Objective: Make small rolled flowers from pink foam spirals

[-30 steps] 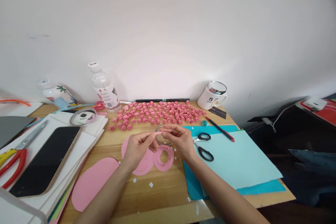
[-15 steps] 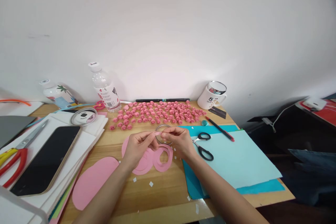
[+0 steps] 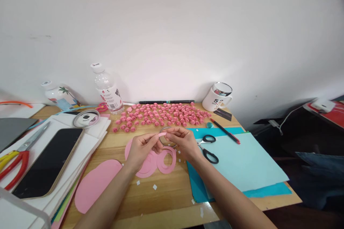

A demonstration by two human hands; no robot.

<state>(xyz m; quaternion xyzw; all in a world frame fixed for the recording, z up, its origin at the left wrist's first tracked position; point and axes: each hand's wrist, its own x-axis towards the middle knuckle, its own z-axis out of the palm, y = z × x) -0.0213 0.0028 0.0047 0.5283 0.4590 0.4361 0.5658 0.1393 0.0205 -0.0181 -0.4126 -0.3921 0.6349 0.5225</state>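
Over the middle of the wooden desk (image 3: 172, 193), my left hand (image 3: 141, 149) and my right hand (image 3: 182, 143) together pinch a thin pink paper strip (image 3: 162, 134) that arcs between their fingertips. Its spiral tail (image 3: 167, 160) hangs down onto the desk below. Behind the hands lies a clear tape ring (image 3: 168, 136). A pink cut paper disc (image 3: 146, 167) sits under my left hand. Many small rolled pink paper roses (image 3: 161, 115) are spread along the back of the desk.
Black scissors (image 3: 209, 149) lie on light blue paper sheets (image 3: 242, 161) at right. A pink oval (image 3: 94, 185), phone (image 3: 47, 166), red-handled scissors (image 3: 13, 164), tape roll (image 3: 86, 118) sit left. Two bottles (image 3: 106, 88), a pen (image 3: 166, 102) and white mug (image 3: 216, 98) stand by the wall.
Both hands have shifted slightly away from me while working the strip; the pink strip now arches a little higher between the fingertips and the spiral tail has drawn in.
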